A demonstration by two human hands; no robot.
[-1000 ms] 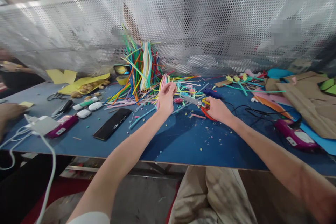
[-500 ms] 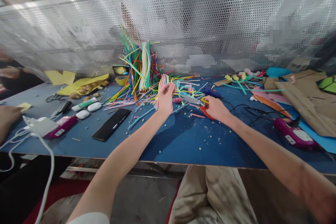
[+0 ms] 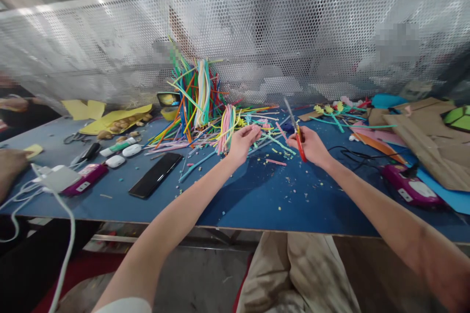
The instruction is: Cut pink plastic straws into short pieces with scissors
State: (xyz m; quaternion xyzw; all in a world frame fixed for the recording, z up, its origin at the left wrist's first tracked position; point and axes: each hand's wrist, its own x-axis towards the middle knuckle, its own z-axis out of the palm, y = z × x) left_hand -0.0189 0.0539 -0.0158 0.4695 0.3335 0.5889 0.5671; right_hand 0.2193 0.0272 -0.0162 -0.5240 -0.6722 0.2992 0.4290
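Note:
My right hand (image 3: 309,145) is closed round a pair of scissors (image 3: 299,143) with red and yellow handles, the blades pointing up and away. A short pink pipe cleaner piece (image 3: 282,131) shows by its fingertips; whether they grip it I cannot tell. Left of it, my left hand (image 3: 245,143) has thumb and fingers pressed together, and what they hold is too small to make out. Just beyond that hand lies a bundle of pink and yellow pipe cleaners (image 3: 226,127). A light green pipe cleaner (image 3: 281,144) lies between the two hands.
Tall pipe cleaners (image 3: 203,90) stand in a bunch before the perforated metal panel (image 3: 293,34). A black phone (image 3: 156,174) lies to the left. Purple power strips (image 3: 411,187) and cables sit at the sides. Cardboard (image 3: 433,142) is piled right. Another person's hand (image 3: 12,168) rests far left.
My right hand has swung the scissors from pointing left to pointing upward and moved slightly right. My left hand has shifted right and a little nearer, uncovering the pink bundle.

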